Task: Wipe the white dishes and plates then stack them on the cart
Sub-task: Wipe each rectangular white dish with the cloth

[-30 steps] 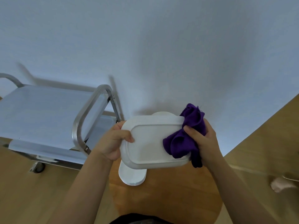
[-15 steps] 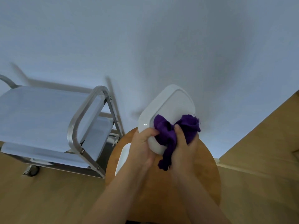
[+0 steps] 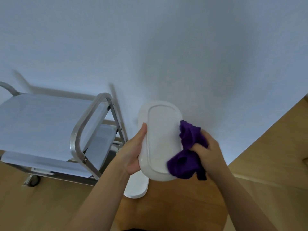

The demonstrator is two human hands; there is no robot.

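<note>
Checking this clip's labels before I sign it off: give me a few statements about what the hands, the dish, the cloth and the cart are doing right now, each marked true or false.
1. The left hand grips the oblong white dish by its edge. True.
2. The right hand holds a yellow sponge. False: it holds a purple cloth.
3. The purple cloth lies against the dish's right side. True.
4. The dish in hand already sits on the cart. False: it is held up in the air, right of the cart.
5. Another white dish lies on the round wooden table below the hands. True.
</note>
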